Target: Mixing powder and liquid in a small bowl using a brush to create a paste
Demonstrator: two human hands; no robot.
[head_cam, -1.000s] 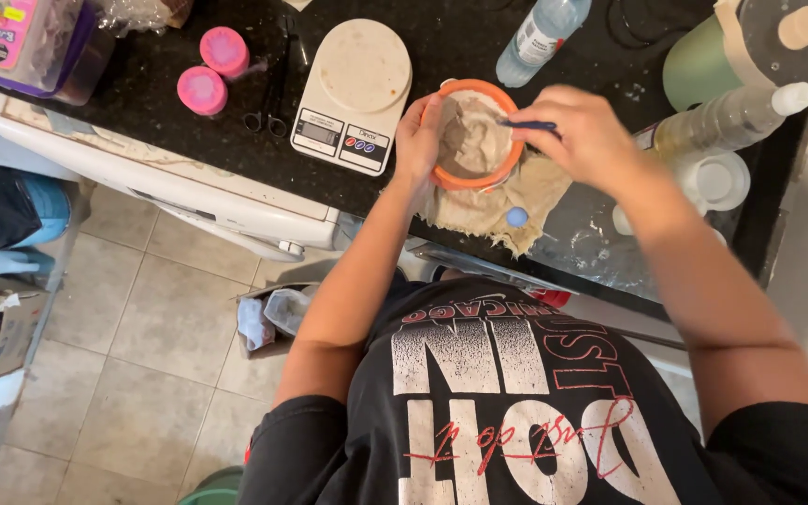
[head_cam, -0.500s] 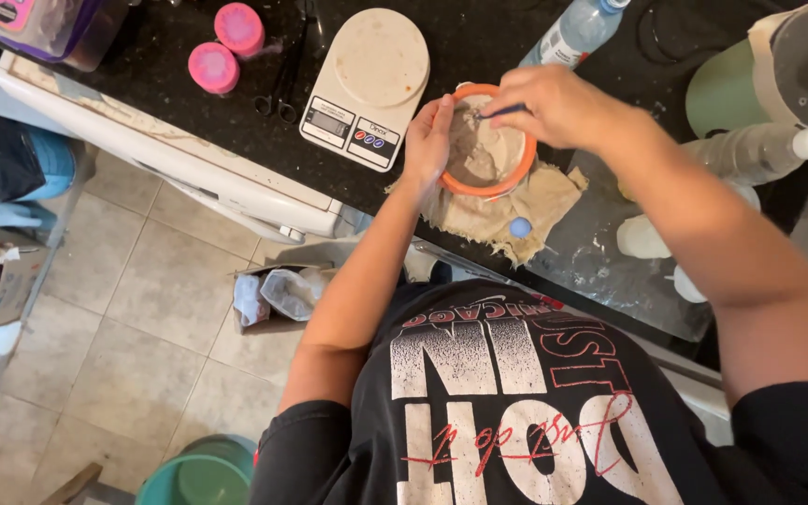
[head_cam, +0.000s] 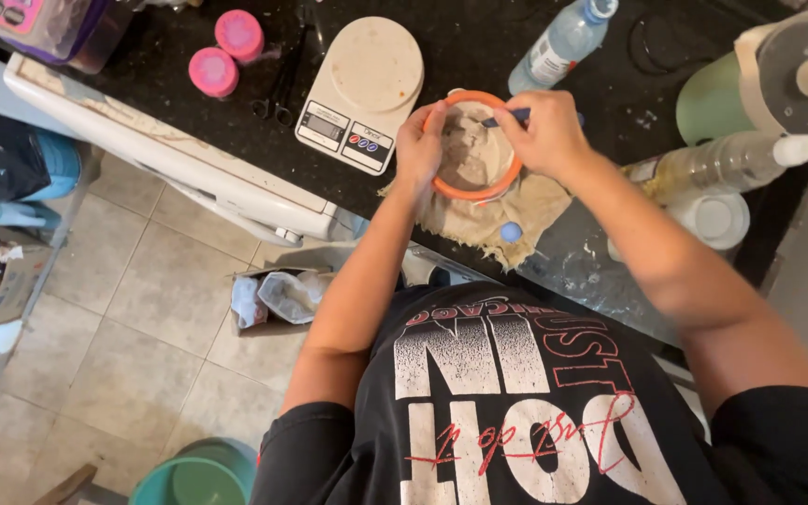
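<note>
1. On the dark tabletop (head_cam: 236,122), an orange-rimmed bowl (head_cam: 472,192) sits on a beige cloth (head_cam: 535,201), just right of a white kitchen scale (head_cam: 362,89).
2. Left hand (head_cam: 420,145) is closed around the bowl's left rim, fingers over the edge, steadying it.
3. Right hand (head_cam: 544,136) is closed on a thin blue-handled tool (head_cam: 507,118), pinched at the bowl's right rim.
4. Tool's long axis runs roughly left-right, handle in the right hand, tip pointing left into the bowl; tip itself hard to make out.
5. Bowl lies between both hands, touching the left, directly under the right. Both are equally near; the right one carries the tool.
6. Grey-beige paste (head_cam: 469,150) fills the bowl, smeared up the walls.
7. Nearby: small blue cap (head_cam: 512,231) on the cloth's near edge, clear water bottle (head_cam: 558,42) behind the bowl, two pink-lidded jars (head_cam: 224,51) and scissors (head_cam: 278,89) left of the scale.
</note>
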